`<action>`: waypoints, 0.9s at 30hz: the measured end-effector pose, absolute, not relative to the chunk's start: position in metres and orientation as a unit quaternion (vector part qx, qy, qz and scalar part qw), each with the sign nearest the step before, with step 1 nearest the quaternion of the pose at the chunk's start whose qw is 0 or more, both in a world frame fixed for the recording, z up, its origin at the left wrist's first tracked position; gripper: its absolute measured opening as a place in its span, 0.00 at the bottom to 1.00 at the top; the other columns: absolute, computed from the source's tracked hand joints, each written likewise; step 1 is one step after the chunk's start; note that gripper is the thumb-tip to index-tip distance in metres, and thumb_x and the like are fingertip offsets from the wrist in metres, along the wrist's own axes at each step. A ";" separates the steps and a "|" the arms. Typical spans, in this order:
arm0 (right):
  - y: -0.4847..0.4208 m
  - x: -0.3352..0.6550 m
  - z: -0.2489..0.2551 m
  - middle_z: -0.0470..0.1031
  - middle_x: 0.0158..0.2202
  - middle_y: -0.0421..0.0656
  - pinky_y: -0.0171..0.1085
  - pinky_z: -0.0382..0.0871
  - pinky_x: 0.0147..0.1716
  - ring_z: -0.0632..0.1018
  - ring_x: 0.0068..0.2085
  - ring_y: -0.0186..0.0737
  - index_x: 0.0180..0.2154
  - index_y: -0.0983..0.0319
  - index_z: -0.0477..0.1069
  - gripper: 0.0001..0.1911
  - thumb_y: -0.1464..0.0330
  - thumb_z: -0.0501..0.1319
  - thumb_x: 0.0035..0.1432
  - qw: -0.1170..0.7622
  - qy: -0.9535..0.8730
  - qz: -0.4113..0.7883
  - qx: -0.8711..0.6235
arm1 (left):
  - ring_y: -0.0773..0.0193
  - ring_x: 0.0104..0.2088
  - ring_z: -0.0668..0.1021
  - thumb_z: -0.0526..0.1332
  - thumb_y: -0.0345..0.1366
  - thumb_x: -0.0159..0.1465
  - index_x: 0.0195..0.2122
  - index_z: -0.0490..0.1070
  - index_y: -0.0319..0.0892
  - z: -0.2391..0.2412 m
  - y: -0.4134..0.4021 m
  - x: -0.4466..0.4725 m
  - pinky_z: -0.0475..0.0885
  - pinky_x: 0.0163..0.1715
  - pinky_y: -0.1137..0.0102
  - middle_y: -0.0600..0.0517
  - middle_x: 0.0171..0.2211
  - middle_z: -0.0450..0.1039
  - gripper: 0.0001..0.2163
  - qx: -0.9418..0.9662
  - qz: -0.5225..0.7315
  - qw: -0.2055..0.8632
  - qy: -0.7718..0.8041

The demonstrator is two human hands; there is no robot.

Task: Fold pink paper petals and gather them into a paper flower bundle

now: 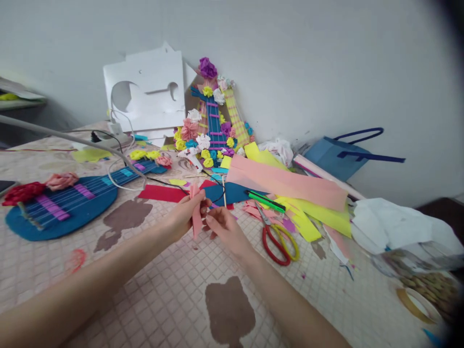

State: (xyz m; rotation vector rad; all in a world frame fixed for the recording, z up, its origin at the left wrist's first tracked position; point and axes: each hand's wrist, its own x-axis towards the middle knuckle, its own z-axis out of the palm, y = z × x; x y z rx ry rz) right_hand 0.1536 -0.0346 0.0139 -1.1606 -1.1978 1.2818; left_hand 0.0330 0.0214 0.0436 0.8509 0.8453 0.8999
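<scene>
My left hand (184, 215) is closed on a narrow strip of pink crepe paper (196, 220), held upright above the table. Close beside it, my right hand (228, 227) has its fingers curled with the thumb against them; what is between them is too small to make out. Just beyond my hands are a red strip (163, 193) and a blue sheet (237, 192). Scissors (275, 237) with one red and one yellow handle rest to the right of my right hand. Above them lies a green utility knife (266, 201) by pink scraps.
A blue guitar cutout (90, 203) with paper flowers lies left. Behind stand flower-covered guitar cutouts (213, 121), a white glue gun (192, 158) and a white foam board (148, 92). Pink crepe paper (286, 181), a blue bag (335, 157) and a tape roll (416, 304) are right.
</scene>
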 end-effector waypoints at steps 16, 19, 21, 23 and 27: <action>-0.046 0.136 0.002 0.69 0.23 0.36 0.33 0.64 0.26 0.69 0.24 0.31 0.28 0.61 0.68 0.14 0.60 0.69 0.47 0.539 -0.371 0.643 -0.399 | 0.60 0.39 0.75 0.60 0.47 0.59 0.37 0.70 0.38 0.029 0.006 0.019 0.71 0.35 0.70 0.47 0.39 0.73 0.16 0.517 0.402 0.662 0.365; -0.047 0.135 0.000 0.67 0.23 0.35 0.33 0.63 0.25 0.67 0.24 0.31 0.27 0.61 0.68 0.14 0.59 0.68 0.48 0.575 -0.357 0.626 -0.388 | 0.62 0.35 0.75 0.64 0.45 0.54 0.41 0.68 0.39 0.019 0.002 0.023 0.69 0.29 0.73 0.49 0.36 0.73 0.18 0.486 0.393 0.703 0.340; -0.046 0.135 -0.002 0.66 0.23 0.36 0.32 0.63 0.24 0.67 0.25 0.31 0.28 0.60 0.68 0.14 0.59 0.67 0.49 0.585 -0.353 0.613 -0.397 | 0.65 0.31 0.74 0.62 0.45 0.56 0.40 0.69 0.39 0.015 0.000 0.025 0.68 0.25 0.74 0.50 0.33 0.72 0.16 0.495 0.380 0.700 0.347; -0.045 0.137 -0.003 0.67 0.26 0.37 0.32 0.63 0.24 0.68 0.26 0.32 0.30 0.60 0.68 0.14 0.58 0.66 0.50 0.573 -0.376 0.592 -0.424 | 0.67 0.27 0.72 0.57 0.44 0.59 0.37 0.70 0.38 0.017 0.001 0.024 0.67 0.23 0.74 0.51 0.30 0.71 0.13 0.533 0.365 0.673 0.360; -0.045 0.147 -0.002 0.69 0.34 0.40 0.33 0.67 0.29 0.71 0.33 0.36 0.35 0.59 0.67 0.14 0.57 0.63 0.54 0.566 -0.440 0.486 -0.500 | 0.65 0.31 0.74 0.51 0.39 0.61 0.29 0.69 0.39 0.033 0.016 0.008 0.68 0.31 0.73 0.51 0.29 0.72 0.11 0.655 0.327 0.563 0.383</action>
